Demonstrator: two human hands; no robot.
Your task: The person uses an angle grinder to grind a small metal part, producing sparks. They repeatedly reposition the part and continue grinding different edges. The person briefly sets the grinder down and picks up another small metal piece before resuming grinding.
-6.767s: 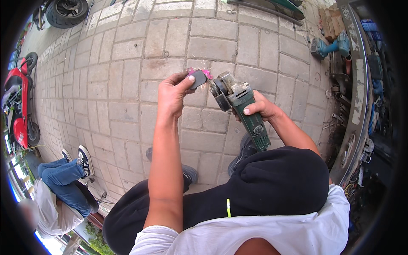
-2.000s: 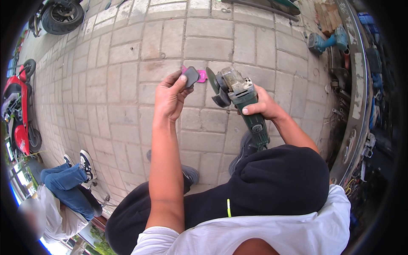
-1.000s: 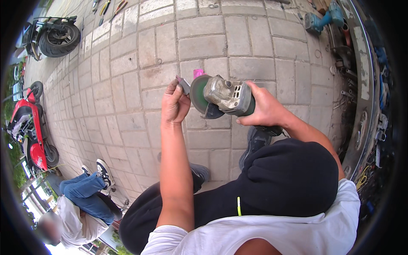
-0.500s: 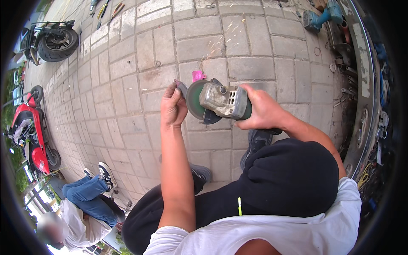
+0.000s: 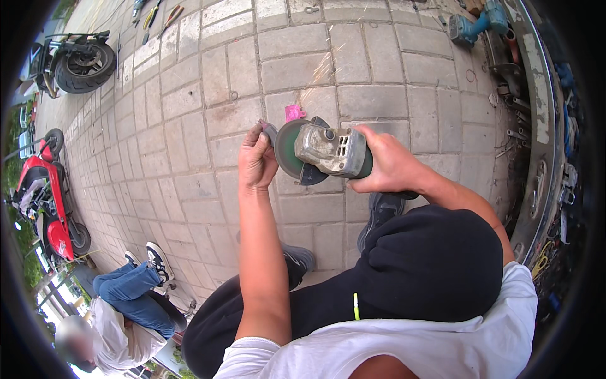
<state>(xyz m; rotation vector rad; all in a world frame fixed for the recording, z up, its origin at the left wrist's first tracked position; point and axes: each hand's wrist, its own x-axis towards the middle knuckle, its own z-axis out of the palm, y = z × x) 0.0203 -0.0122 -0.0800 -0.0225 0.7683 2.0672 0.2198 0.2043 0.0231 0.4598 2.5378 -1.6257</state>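
My right hand [image 5: 392, 161] is wrapped round the body of an angle grinder [image 5: 328, 150], its worn metal head pointing left. The green-faced disc [image 5: 290, 149] stands on edge, and sparks [image 5: 320, 72] fly away from it toward the far side. Between the fingers and thumb of my left hand [image 5: 257, 158] is a small dark grey piece [image 5: 270, 132], held against the left edge of the disc. My fingers cover much of this piece, so its full shape is hidden. A bright pink object [image 5: 294, 113] lies on the paving just beyond the disc.
A blue cordless power tool [image 5: 467, 30] lies at the far right, near a metal-edged bench [image 5: 536, 126] with loose tools. Pliers [image 5: 172, 18] lie at the far left. A motorcycle wheel [image 5: 86, 65] and red scooter [image 5: 53, 196] stand left. Another person [image 5: 129, 316] sits at lower left.
The spray of sparks has grown denser beyond the disc. The grinder and the small piece have shifted very slightly left; both hands keep their grip.
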